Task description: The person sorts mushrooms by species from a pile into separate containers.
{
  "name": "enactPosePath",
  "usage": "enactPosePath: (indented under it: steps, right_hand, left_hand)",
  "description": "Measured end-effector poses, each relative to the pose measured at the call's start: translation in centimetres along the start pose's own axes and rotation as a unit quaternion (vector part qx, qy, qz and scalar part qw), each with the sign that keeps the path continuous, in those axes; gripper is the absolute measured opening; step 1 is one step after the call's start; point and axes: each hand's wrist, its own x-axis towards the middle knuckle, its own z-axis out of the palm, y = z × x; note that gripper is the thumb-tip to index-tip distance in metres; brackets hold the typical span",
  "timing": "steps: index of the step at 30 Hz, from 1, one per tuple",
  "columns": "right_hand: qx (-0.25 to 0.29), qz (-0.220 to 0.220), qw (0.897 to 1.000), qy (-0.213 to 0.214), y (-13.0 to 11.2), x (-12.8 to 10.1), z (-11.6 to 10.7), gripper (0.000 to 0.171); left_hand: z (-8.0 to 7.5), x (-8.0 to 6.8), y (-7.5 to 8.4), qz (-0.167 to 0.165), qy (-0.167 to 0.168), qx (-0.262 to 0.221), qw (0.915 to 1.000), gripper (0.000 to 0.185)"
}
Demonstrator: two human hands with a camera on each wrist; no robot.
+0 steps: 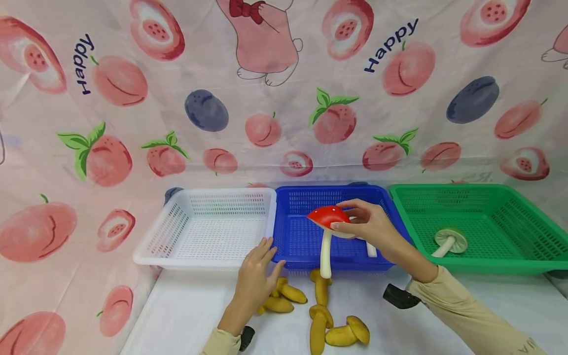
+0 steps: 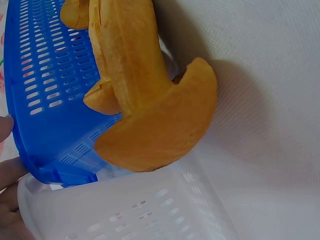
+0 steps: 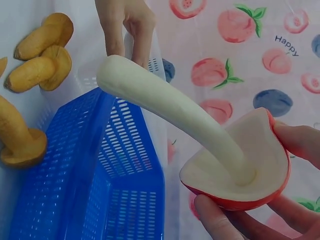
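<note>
My right hand (image 1: 370, 227) grips a red-capped toy mushroom (image 1: 329, 217) by its cap, with the thumb on one side and fingers on the other. Its long white stem (image 3: 165, 105) hangs down over the front of the blue basket (image 1: 293, 261). Part of another white stem (image 1: 372, 249) shows inside that basket, partly hidden by the hand. My left hand (image 1: 257, 271) rests with extended fingers at the front corner where the white basket (image 1: 204, 266) meets the blue one. In the left wrist view, its fingertips (image 2: 9, 172) lie right by the two rims.
Several yellow-brown toy mushrooms (image 1: 318, 330) lie on the white table in front of the baskets. The green basket (image 1: 492, 268) on the right holds a pale-stemmed mushroom (image 1: 450, 241). A fruit-printed cloth (image 1: 275, 98) hangs behind the baskets.
</note>
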Motion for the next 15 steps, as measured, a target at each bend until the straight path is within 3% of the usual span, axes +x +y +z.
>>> enactPosePath:
  steps: [15]
  right_hand:
    - [-0.002, 0.026, 1.0, 0.0, 1.4, 3.2, -0.4, 0.059]
  left_hand:
    - [0.1, -0.1, 0.0, 0.003, 0.005, 0.002, 1.0, 0.039]
